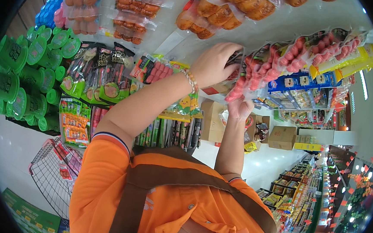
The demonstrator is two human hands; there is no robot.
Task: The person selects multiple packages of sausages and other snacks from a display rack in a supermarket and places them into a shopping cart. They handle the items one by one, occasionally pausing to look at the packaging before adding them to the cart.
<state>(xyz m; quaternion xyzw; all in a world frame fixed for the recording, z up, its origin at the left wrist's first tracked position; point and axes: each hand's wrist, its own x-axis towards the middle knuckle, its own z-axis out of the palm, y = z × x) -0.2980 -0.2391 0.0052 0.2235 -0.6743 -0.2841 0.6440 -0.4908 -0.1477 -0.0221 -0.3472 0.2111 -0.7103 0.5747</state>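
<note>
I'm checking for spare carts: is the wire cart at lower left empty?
Not empty: the wire cart holds red packages, visible through its mesh.

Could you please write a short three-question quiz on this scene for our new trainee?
1. True or false: a bead bracelet is worn on the wrist of the person's left hand.
2. Multiple choice: what colour are the lidded tubs grouped at the left of the picture? A) yellow B) green C) white
3. Short answer: which of the person's hands is lower in the picture, just below the nearest red sausage pack?

Key: 1. True. 2. B, green. 3. The right hand.
</note>
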